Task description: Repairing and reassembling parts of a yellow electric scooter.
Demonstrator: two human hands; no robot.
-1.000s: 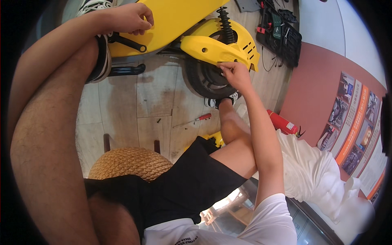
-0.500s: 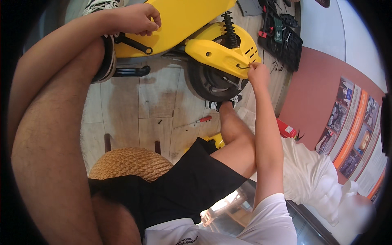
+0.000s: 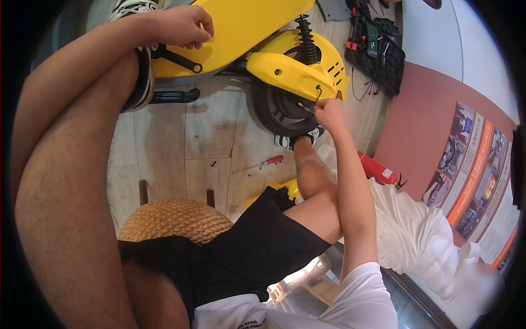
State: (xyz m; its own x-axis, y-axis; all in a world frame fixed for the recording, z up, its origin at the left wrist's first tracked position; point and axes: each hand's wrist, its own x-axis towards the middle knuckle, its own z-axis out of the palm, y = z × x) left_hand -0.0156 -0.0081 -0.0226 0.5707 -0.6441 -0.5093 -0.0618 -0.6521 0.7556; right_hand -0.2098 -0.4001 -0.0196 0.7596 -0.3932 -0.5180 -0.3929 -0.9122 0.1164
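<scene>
My right hand (image 3: 327, 112) grips an L-shaped hex key (image 3: 319, 93), whose upper end is at a hole in the yellow arm cover (image 3: 293, 71) over the rear wheel (image 3: 266, 112). My left hand (image 3: 193, 28) hangs loosely over the yellow scooter body (image 3: 241, 22), fingers curved and empty, with my forearm across my raised left leg. A black coil shock absorber (image 3: 307, 38) stands beside the cover. A black crank-like bar (image 3: 183, 61) lies beneath my left hand.
A black tool case (image 3: 378, 52) lies at upper right. A red-handled screwdriver (image 3: 271, 160) and screws lie on the floor. Nearby are a woven stool (image 3: 172, 216), a red fire extinguisher (image 3: 378, 167), white fabric (image 3: 405, 230) and a poster board (image 3: 449, 170).
My right hand first moved right along the cover with the hex key showing, then swung down and left, turning the key more vertical. My left hand shifted slightly right.
</scene>
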